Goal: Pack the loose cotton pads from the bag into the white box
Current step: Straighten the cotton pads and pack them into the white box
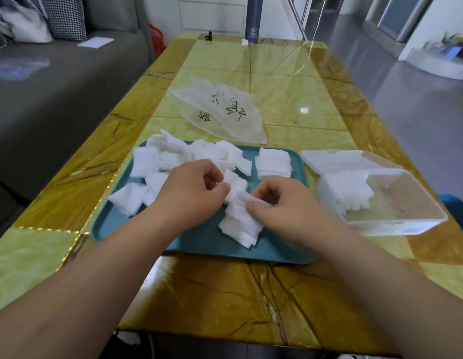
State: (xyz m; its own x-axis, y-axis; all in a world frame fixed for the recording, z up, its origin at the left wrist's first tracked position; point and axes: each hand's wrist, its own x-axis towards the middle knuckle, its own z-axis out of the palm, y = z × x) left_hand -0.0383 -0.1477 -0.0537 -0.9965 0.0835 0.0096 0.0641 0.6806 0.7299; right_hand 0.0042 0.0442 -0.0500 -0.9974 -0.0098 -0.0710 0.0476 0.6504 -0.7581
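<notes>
- The step in hand looks like gathering and squaring: pads are being collected into a stack on the tray, ahead of a transfer to the box.
- The left hand (191,187) has its fingers curled, thumb and fingertips pinching one side of a small bunch of pads (238,193).
- The right hand (274,206) pinches the same bunch from the other side, thumb on top.
- That bunch sits on top of a fanned stack (240,229) in the near middle of the teal tray (199,242), which rests on the counter (225,294).
- A loose heap (170,161) of pads covers the tray's far-left part, a few hanging over its rim.
- A tidier stack (274,161) stands in the far-right corner of the tray.
- The white box (396,224) stands on the counter just to the right of the tray, with its lid (336,159) thrown back.
- A batch of pads already leans in the box's left end, and its right end looks bare.
- The bag (220,110) lies slack and flat beyond the tray and seems emptied.
- By my judgement the task is partly done, since much of the supply is on the tray and not yet in the box.
- The next move calls for aligning the fanned edges and closing both hands on the whole stack so that no sheets slide out.
- The stack then has to go rightward over the box wall and down beside the batch inside.
- The pads are soft and light, so a firm, even squeeze would suit them better than a fingertip pinch.
</notes>
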